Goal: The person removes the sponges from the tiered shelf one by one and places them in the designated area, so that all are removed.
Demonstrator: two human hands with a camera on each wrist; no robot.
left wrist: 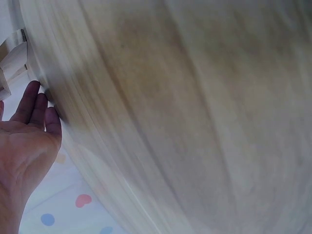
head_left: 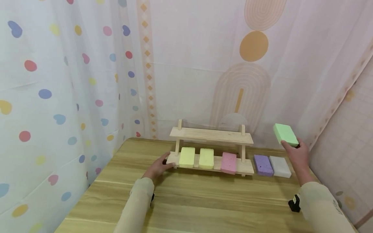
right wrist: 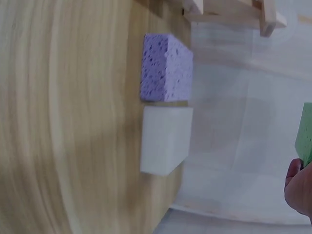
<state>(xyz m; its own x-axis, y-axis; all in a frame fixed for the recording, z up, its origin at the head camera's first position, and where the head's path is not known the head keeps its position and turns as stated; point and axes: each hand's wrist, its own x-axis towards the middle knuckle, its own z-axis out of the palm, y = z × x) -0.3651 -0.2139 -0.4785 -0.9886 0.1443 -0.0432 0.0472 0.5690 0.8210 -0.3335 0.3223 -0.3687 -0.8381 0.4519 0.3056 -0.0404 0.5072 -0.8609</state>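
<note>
In the head view my right hand (head_left: 300, 157) grips a light green sponge (head_left: 285, 134) by its lower end, raised above the tabletop at the right. The same green sponge (right wrist: 304, 134) is cut off at the edge of the right wrist view. My left hand (head_left: 157, 167) holds the left end of a two-tier wooden rack (head_left: 212, 134), thumb in front of the lower shelf. On that lower shelf, from left to right, stand a yellow sponge (head_left: 187, 157), another yellow sponge (head_left: 206, 159) and a pink sponge (head_left: 228, 162). No sponge is on the upper shelf.
Right of the rack, a purple sponge (head_left: 263, 165) and a white sponge (head_left: 280, 167) lie side by side on the wood-grain table (head_left: 209, 200). Patterned curtains (head_left: 186, 64) hang behind the table and along its left.
</note>
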